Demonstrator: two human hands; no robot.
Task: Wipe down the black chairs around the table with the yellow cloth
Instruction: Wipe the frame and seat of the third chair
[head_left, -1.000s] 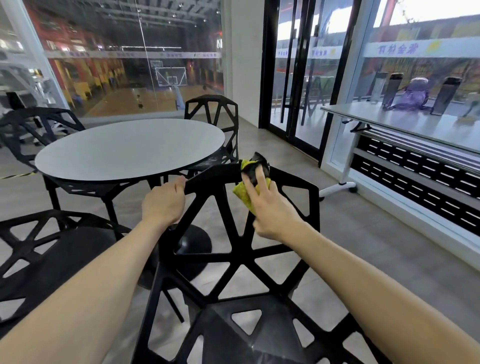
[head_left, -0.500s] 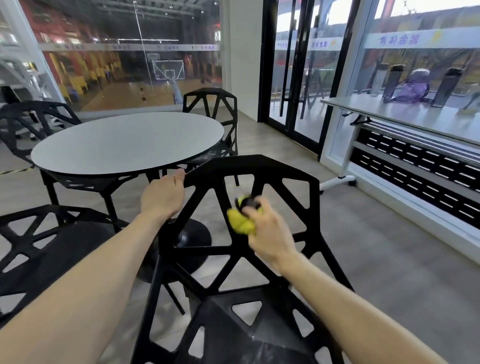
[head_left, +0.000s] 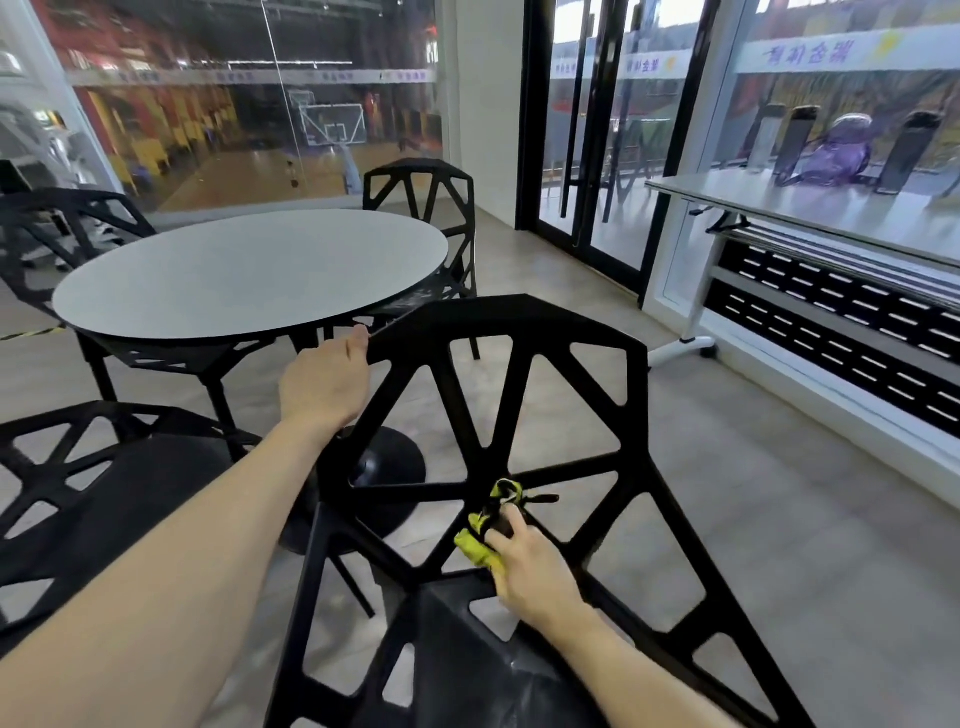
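Down the backrest spokes the right hand has slid, its grip bunching the yellow cloth near the hub of the near black chair. Left hand grips its top-left rim beside the round tabletop.

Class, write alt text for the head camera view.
A right hand presses a yellow cloth low on a black chair backrest while the left hand grips its top edge. A round table stands behind.

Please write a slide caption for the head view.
Right hand wipes black chair backrest with yellow cloth; left hand holds it.
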